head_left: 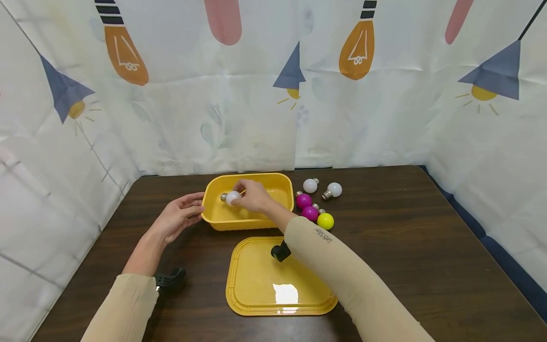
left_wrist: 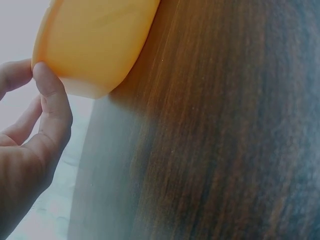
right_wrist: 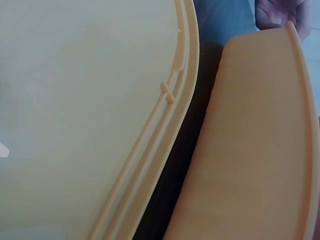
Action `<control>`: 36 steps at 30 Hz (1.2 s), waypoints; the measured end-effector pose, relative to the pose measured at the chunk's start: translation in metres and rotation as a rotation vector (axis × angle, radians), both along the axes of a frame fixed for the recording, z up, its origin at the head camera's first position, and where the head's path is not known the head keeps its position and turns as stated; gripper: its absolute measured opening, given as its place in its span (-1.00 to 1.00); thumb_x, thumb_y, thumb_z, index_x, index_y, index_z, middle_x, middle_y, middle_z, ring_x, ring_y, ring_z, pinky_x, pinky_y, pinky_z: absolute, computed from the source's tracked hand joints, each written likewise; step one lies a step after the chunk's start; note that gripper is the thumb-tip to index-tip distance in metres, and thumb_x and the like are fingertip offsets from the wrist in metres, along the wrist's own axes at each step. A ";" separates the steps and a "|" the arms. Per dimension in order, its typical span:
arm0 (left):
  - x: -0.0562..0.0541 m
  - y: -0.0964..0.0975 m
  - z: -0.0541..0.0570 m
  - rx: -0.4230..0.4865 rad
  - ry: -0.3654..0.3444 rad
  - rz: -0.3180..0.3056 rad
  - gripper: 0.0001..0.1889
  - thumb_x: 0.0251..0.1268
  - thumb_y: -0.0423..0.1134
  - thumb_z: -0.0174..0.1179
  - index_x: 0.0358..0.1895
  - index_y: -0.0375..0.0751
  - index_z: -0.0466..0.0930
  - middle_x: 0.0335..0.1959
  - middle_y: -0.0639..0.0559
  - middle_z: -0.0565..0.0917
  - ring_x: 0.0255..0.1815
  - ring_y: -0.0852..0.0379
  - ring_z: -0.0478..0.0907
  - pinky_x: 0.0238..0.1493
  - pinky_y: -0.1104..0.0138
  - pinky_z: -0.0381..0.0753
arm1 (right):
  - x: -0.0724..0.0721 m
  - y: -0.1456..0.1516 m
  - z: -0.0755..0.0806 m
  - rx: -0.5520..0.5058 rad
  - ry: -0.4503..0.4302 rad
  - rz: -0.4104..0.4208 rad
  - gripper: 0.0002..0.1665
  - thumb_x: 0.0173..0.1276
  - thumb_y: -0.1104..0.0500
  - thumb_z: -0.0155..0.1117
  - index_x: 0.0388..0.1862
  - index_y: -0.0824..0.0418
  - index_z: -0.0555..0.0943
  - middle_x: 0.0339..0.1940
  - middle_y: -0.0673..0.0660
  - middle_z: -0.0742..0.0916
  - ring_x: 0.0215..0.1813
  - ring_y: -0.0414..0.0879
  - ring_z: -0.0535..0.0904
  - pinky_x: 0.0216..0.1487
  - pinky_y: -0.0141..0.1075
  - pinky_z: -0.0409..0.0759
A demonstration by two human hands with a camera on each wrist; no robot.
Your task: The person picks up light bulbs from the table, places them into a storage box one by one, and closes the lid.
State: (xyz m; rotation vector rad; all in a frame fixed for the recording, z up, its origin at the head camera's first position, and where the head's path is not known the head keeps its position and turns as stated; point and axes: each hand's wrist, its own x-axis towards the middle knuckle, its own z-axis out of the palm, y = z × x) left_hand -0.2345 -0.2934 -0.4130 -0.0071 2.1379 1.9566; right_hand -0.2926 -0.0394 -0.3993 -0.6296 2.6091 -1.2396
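Observation:
In the head view my right hand (head_left: 255, 196) pinches a white light bulb (head_left: 232, 197) by its round end over the inside of a yellow plastic box (head_left: 248, 225). The bulb's metal screw base points left. At the box's left end, the thumb and fingertips of my left hand (head_left: 181, 214) hold the rim. The left wrist view shows that left hand (left_wrist: 40, 130) from close up, its thumb against the outside of the box wall (left_wrist: 100, 45). In the right wrist view the box's long side (right_wrist: 250, 135) shows, but not the right hand itself.
A yellow lid (head_left: 256, 275) lies flat in front of the box, partly under my right forearm. Right of the box are two white bulbs, one upright-looking (head_left: 310, 185) and another on its side (head_left: 335, 190), two magenta bulbs (head_left: 309, 213) and a yellow bulb (head_left: 325, 221).

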 end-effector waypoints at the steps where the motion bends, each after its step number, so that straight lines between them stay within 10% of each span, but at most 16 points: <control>1: 0.000 0.000 0.000 0.001 0.000 -0.002 -0.30 0.51 -0.28 0.25 0.58 -0.34 0.15 0.15 -0.11 0.55 0.01 0.09 0.65 0.11 0.27 0.65 | -0.001 -0.001 -0.001 0.006 0.001 -0.003 -0.63 0.37 0.14 0.49 0.08 0.20 0.62 0.00 0.06 0.71 -0.02 -0.09 0.59 -0.06 -0.36 0.60; 36: -0.002 0.001 -0.003 0.014 0.005 -0.002 -0.33 0.55 -0.34 0.19 0.59 -0.34 0.12 0.21 -0.18 0.51 0.05 0.06 0.64 0.07 0.32 0.67 | -0.006 -0.012 -0.010 0.130 0.020 -0.020 -0.55 0.53 0.09 0.31 0.31 0.22 0.57 0.14 0.12 0.68 0.09 -0.09 0.56 0.07 -0.30 0.59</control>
